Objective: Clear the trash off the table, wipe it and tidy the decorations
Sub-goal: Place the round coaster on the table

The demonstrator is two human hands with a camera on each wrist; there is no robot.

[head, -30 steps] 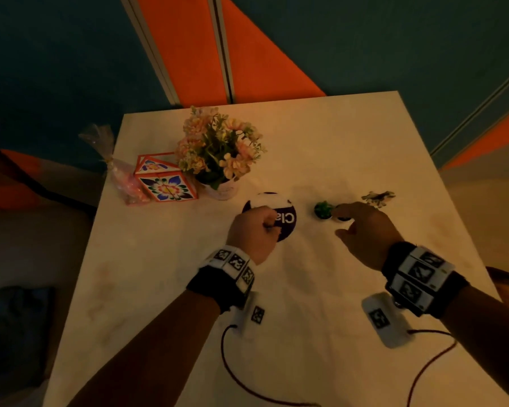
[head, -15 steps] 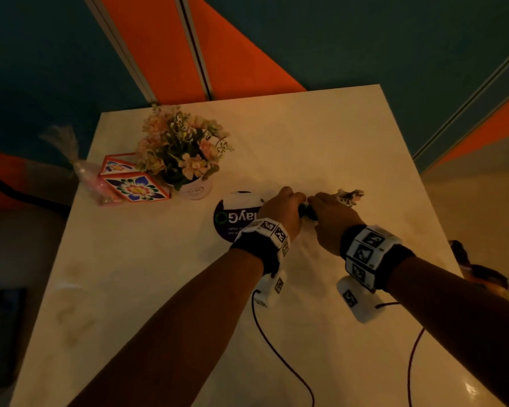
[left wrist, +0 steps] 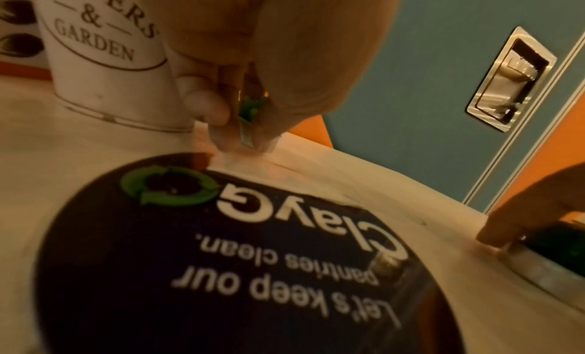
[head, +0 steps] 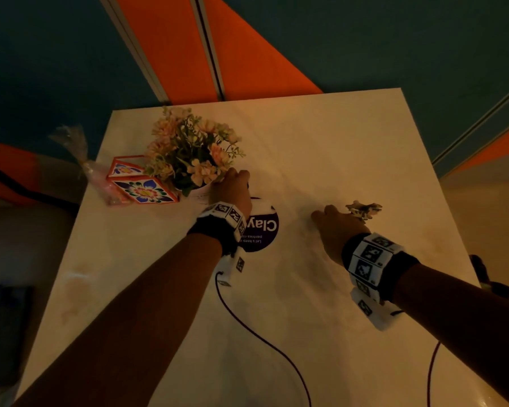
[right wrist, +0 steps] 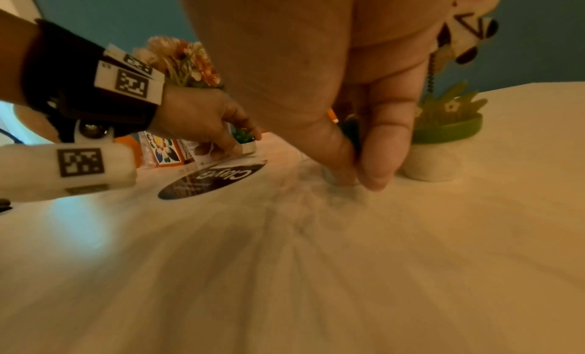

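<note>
Green tiny plant (left wrist: 250,108) pinched, left hand (head: 232,190) lowered

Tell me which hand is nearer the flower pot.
Left. The left hand is right beside the flower pot, holding a tiny plant; the right hand is well off to its right.

A pale table (head: 321,148) bears a flower pot (left wrist: 104,59) just beside the left hand (head: 232,189), a patterned box (head: 141,188) beyond it, a round dark sticker (head: 262,230) (printed "Clay") between both hands, and a small ornament (head: 363,208) by the right hand (head: 338,227).
</note>
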